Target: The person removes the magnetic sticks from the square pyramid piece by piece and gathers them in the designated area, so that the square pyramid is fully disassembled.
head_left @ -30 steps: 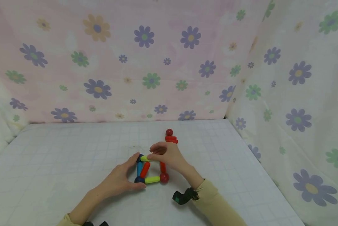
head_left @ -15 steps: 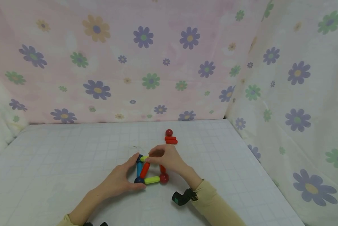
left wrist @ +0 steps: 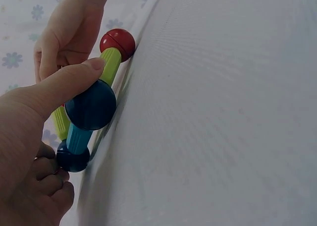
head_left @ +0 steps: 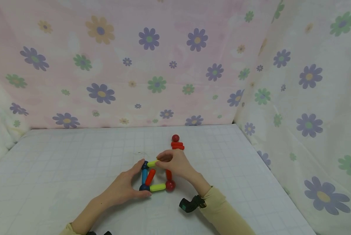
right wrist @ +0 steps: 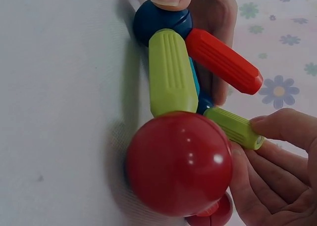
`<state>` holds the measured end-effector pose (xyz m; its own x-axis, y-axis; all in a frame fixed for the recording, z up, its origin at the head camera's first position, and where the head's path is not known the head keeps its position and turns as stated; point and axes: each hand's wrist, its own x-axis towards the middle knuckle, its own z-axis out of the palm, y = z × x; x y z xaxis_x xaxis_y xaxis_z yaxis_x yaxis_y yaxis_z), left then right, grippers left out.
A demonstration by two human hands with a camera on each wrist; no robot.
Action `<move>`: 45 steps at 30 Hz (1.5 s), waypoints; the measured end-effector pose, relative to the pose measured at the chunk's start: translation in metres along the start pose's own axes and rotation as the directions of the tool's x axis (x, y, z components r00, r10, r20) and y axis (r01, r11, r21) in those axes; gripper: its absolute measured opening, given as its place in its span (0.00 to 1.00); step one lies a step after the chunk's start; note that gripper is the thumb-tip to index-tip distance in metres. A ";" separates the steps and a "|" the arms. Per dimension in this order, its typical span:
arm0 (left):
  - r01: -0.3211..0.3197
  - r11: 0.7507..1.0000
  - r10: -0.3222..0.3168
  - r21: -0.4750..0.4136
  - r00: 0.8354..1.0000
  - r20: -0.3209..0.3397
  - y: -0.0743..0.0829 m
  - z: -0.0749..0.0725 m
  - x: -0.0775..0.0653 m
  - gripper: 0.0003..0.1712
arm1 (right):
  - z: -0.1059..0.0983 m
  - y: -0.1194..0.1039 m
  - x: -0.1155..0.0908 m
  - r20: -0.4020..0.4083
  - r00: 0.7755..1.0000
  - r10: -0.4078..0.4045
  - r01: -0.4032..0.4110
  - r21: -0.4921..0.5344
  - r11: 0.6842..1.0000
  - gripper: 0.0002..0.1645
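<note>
A four-sided frame of magnetic rods and balls lies on the table. My left hand (head_left: 124, 186) holds it at its left side, thumb at the near blue ball (head_left: 144, 188) and fingers at the far blue ball (head_left: 145, 165). A light-blue rod (head_left: 144, 176) joins these balls. From the near one, a red rod (right wrist: 225, 61) slants up with its other end free, and a yellow-green rod (right wrist: 172, 72) runs to a red ball (right wrist: 179, 164). My right hand (head_left: 175, 163) pinches the raised end of another yellow-green rod (right wrist: 235, 128), whose other end meets the far blue ball.
Behind my right hand lie two loose red rods (head_left: 177, 145) and a loose red ball (head_left: 175, 138). The white gridded tabletop (head_left: 75, 156) ends at a flowered curtain (head_left: 119, 65) at the back and sides.
My right hand dips slightly left toward the slanted red rod, then shifts back right. The pinched yellow-green rod now shows more of its length and tilts upward. The left hand stays put.
</note>
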<state>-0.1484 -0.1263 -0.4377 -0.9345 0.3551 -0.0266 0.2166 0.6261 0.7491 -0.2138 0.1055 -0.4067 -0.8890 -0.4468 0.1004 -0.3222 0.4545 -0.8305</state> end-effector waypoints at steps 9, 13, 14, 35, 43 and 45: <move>0.016 1.000 -0.016 0.000 1.000 0.000 0.000 0.001 0.001 0.66 | 0.003 0.002 0.001 -0.015 1.000 -0.013 0.013 0.018 1.000 0.15; 0.013 1.000 -0.013 -0.008 1.000 0.003 0.000 0.001 0.001 0.66 | 0.003 0.002 0.001 -0.020 1.000 -0.013 0.014 0.017 1.000 0.16; 0.014 1.000 -0.014 -0.010 1.000 0.005 0.000 0.001 0.001 0.66 | 0.003 0.002 0.001 -0.021 1.000 -0.012 0.013 0.017 1.000 0.15; 0.014 1.000 -0.014 0.007 1.000 0.005 0.000 0.001 0.002 0.65 | -0.002 0.007 0.002 -0.012 1.000 -0.005 0.005 0.043 0.999 0.16; 0.032 0.999 -0.032 0.003 0.999 0.008 0.001 0.001 0.002 0.66 | -0.006 0.013 0.005 -0.023 1.000 0.006 -0.004 0.089 0.996 0.16; 0.036 0.999 -0.036 0.002 0.999 0.007 0.001 0.001 0.002 0.66 | -0.006 0.014 0.005 -0.023 1.000 0.014 -0.012 0.094 0.996 0.16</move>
<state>-0.1500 -0.1242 -0.4374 -0.9397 0.3371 -0.0575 0.1839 0.6399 0.7461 -0.2247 0.1139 -0.4144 -0.9005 -0.4229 0.1012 -0.2797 0.3853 -0.8794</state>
